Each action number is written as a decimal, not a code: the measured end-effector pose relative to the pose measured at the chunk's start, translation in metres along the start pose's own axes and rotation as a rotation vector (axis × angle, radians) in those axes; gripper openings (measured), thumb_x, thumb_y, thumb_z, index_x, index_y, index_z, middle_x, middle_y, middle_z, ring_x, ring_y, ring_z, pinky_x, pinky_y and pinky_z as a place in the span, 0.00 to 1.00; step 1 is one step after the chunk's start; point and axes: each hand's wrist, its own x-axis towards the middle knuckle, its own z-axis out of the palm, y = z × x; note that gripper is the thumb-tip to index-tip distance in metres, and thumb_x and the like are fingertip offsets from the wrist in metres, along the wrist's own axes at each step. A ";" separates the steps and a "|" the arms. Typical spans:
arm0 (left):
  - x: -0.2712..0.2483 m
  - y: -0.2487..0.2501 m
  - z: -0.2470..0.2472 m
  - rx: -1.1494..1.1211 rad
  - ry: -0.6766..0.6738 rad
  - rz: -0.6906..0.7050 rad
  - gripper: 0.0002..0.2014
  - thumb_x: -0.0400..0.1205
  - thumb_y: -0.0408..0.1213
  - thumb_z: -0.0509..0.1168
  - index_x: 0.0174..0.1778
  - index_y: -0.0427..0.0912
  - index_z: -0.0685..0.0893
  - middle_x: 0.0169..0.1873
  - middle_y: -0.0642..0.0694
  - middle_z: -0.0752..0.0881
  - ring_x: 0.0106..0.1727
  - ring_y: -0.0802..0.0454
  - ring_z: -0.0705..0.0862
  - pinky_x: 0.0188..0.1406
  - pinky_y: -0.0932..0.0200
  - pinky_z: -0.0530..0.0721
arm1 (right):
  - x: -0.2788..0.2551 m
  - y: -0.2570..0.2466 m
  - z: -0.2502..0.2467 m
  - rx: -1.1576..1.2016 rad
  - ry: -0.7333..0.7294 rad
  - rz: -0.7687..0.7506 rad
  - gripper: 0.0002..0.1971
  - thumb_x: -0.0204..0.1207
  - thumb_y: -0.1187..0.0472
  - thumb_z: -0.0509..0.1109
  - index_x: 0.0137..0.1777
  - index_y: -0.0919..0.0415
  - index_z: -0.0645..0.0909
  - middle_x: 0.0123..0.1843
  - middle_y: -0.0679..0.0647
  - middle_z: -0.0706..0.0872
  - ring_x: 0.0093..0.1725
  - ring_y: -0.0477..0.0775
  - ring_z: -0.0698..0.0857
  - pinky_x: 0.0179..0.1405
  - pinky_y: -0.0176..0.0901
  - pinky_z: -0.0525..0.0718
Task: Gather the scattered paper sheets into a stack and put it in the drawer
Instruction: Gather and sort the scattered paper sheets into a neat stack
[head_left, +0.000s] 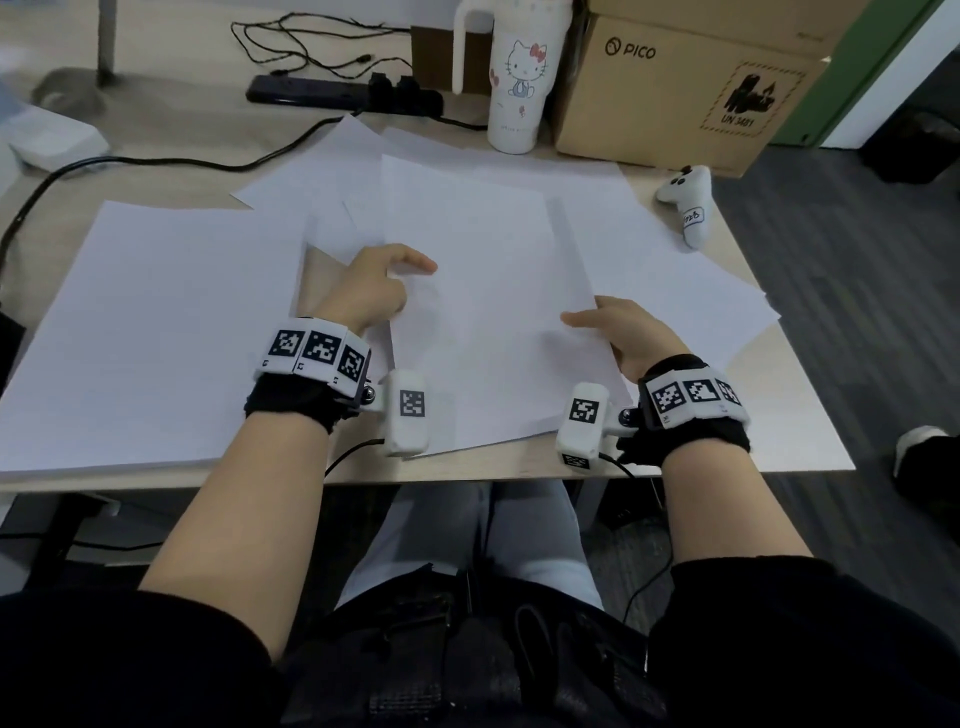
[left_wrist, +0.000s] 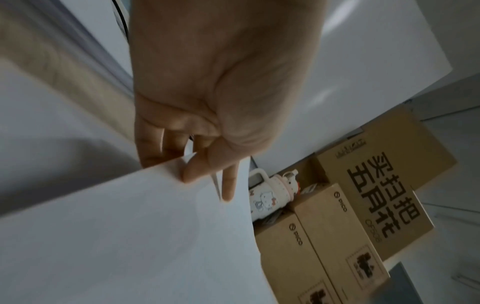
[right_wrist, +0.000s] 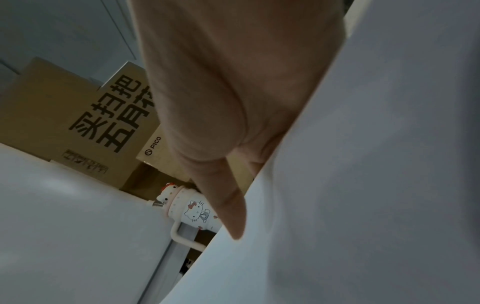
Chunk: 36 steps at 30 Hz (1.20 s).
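Several white paper sheets lie scattered and overlapping on the wooden table (head_left: 779, 436). A thick, squared pile of sheets (head_left: 156, 332) lies at the left. In the middle, one sheet (head_left: 483, 312) is held at both side edges. My left hand (head_left: 410, 286) pinches its left edge, thumb on top and fingers under it, as the left wrist view shows at the sheet (left_wrist: 130, 236). My right hand (head_left: 597, 317) pinches its right edge; in the right wrist view the thumb (right_wrist: 228, 205) lies on the sheet (right_wrist: 363, 185) and the other fingers are hidden behind it. No drawer is in view.
At the back stand a Hello Kitty tumbler (head_left: 519, 93) and a PICO cardboard box (head_left: 675, 88). A white controller (head_left: 688, 202) lies at the right rear corner. A black power strip (head_left: 343, 96) and its cable (head_left: 156, 161) run along the back left.
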 end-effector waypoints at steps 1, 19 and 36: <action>0.002 0.000 0.004 -0.010 0.002 0.009 0.31 0.72 0.11 0.50 0.61 0.44 0.83 0.64 0.48 0.81 0.25 0.67 0.75 0.22 0.76 0.70 | 0.000 0.001 0.001 -0.008 -0.018 -0.006 0.07 0.75 0.68 0.70 0.52 0.62 0.82 0.51 0.60 0.87 0.44 0.57 0.86 0.49 0.48 0.85; -0.002 0.009 0.004 -0.406 0.319 -0.049 0.02 0.81 0.35 0.63 0.43 0.44 0.80 0.38 0.51 0.83 0.39 0.56 0.81 0.36 0.70 0.79 | -0.030 -0.012 0.005 0.190 -0.036 -0.490 0.23 0.76 0.80 0.61 0.64 0.57 0.75 0.51 0.54 0.86 0.46 0.52 0.87 0.50 0.47 0.86; -0.056 0.057 0.020 -0.682 0.280 0.428 0.05 0.88 0.40 0.57 0.58 0.51 0.75 0.56 0.54 0.85 0.59 0.60 0.85 0.58 0.63 0.83 | -0.053 -0.017 0.004 0.416 0.022 -0.621 0.12 0.62 0.65 0.76 0.46 0.60 0.86 0.42 0.50 0.90 0.45 0.52 0.88 0.45 0.41 0.84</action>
